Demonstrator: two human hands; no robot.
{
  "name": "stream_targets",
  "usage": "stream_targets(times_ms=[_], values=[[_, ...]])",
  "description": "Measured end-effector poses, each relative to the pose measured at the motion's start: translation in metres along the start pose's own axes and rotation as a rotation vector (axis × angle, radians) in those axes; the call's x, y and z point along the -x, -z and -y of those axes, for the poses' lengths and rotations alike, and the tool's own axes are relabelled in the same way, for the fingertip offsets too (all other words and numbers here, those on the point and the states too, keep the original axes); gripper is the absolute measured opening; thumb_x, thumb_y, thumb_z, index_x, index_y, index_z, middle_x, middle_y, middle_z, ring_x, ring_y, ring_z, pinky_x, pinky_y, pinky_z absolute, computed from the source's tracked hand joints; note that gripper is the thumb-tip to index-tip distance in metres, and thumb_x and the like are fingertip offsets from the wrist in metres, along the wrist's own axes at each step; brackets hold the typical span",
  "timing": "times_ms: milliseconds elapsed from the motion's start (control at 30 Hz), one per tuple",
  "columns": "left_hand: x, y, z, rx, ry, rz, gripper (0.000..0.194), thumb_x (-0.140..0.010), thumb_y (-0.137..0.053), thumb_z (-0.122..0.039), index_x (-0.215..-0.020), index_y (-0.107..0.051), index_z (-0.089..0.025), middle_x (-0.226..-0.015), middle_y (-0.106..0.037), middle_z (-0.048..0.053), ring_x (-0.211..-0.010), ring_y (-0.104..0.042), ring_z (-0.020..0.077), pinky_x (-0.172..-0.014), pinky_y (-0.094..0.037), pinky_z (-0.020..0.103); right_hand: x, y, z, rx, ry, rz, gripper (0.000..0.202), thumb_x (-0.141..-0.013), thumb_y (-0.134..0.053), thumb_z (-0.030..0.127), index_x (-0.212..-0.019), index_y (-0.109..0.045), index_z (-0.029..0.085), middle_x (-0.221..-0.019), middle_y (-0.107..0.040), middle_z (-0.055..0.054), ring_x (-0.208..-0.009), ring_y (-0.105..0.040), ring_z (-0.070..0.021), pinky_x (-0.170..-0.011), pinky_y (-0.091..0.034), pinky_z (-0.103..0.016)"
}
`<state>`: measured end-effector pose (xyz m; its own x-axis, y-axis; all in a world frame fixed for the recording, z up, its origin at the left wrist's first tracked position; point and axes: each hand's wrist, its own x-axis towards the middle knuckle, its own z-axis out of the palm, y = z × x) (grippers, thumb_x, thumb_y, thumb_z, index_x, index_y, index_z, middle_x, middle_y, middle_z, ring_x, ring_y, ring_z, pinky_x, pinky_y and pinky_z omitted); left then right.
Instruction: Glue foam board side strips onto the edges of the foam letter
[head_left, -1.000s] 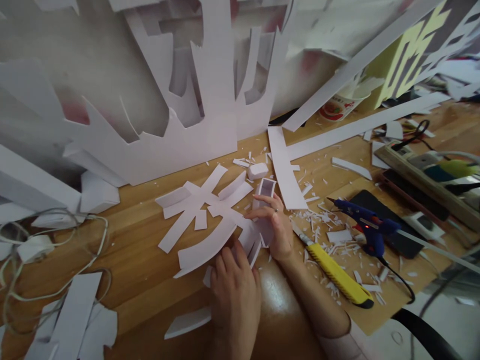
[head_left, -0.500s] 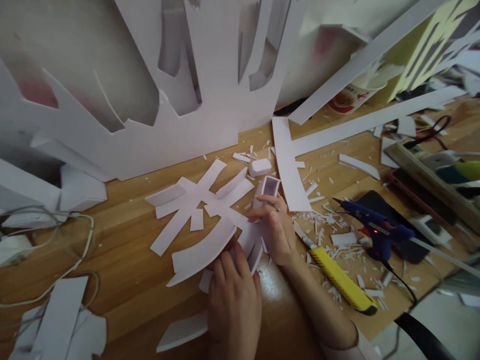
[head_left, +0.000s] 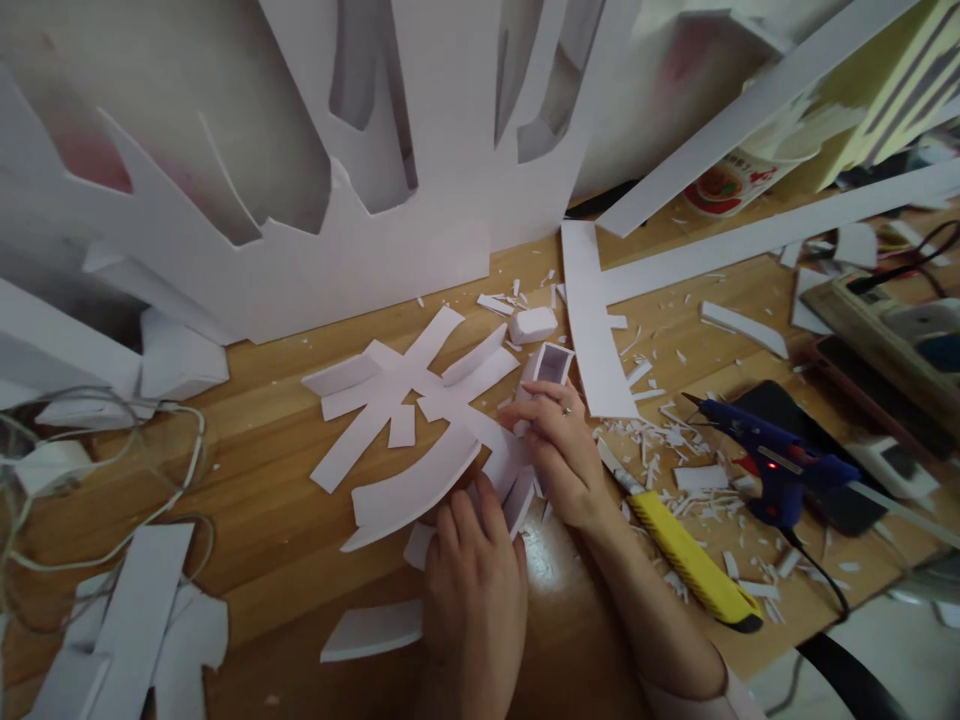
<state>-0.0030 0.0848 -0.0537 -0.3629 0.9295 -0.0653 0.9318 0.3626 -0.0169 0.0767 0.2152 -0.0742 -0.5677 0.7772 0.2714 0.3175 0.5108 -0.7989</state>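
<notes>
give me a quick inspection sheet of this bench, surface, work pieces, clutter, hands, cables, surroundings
surface: wooden table, strewn with white offcuts.
job's things: white foam-board character lying flat; small open white box at its right edge.
clutter: yellow utility knife, blue glue gun with a red light on, white strips, scraps.
grippers: left hand pressing the character's lower edge; right hand on its right part, fingers by the box.
cables: white cable looped at left; black glue gun cord.
surroundings: large cut-out foam boards leaning behind; paper cup; power strip.
</notes>
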Motion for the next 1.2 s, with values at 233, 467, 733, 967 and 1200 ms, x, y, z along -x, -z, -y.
stream_targets(times_ms=[233,467,733,967,1200], values=[[0.0,0.002,0.002,0.118,-0.015,-0.008,0.029,-0.075,-0.068,-0.024,-0.102,-0.06,-0.015,-0.09,-0.058,0.009,-0.086,-0.058,0.0258,-0.066,-0.054,0.036,0.001,-0.001,0.003,-0.004,-0.013,-0.036,0.031,-0.097,-0.036,0.024,-0.11,-0.064,0.029,-0.098,-0.07,-0.002,-0.125,-0.047,-0.0266,-0.112,-0.024,-0.055],[0.0,0.004,0.002,0.184,0.028,0.047,0.016,-0.075,-0.067,-0.023,-0.085,-0.056,-0.02,-0.086,-0.056,0.007,-0.085,-0.056,0.0261,-0.066,-0.052,0.038,-0.001,0.004,0.004,0.063,0.038,0.031,0.034,-0.076,-0.052,0.022,-0.109,-0.061,0.028,-0.103,-0.067,-0.005,-0.126,-0.044,-0.0331,-0.106,-0.033,-0.056],[0.0,0.003,0.003,0.227,0.028,0.055,0.009,-0.076,-0.059,-0.02,-0.084,-0.056,-0.021,-0.086,-0.055,0.009,-0.083,-0.054,0.0268,-0.064,-0.05,0.039,-0.01,0.019,0.01,0.09,0.076,0.264,0.039,-0.071,-0.056,0.018,-0.109,-0.062,0.028,-0.118,-0.063,-0.003,-0.126,-0.043,-0.0317,-0.112,-0.025,-0.054],[0.0,0.006,0.004,0.196,0.027,-0.009,0.014,-0.075,-0.052,-0.009,-0.084,-0.057,-0.018,-0.085,-0.056,0.01,-0.085,-0.057,0.0265,-0.067,-0.051,0.037,-0.006,0.016,0.008,0.106,0.085,0.222,0.042,-0.066,-0.053,0.014,-0.105,-0.063,0.028,-0.116,-0.064,-0.003,-0.127,-0.041,-0.0323,-0.11,-0.026,-0.058],[0.001,0.003,0.002,0.122,0.044,0.01,0.017,-0.079,-0.05,-0.003,-0.084,-0.058,-0.017,-0.084,-0.058,0.008,-0.079,-0.059,0.0229,-0.064,-0.051,0.033,-0.004,0.013,0.003,0.136,0.137,0.17,0.031,-0.07,-0.06,0.017,-0.1,-0.064,0.026,-0.112,-0.067,-0.004,-0.127,-0.041,-0.0327,-0.11,-0.025,-0.062]])
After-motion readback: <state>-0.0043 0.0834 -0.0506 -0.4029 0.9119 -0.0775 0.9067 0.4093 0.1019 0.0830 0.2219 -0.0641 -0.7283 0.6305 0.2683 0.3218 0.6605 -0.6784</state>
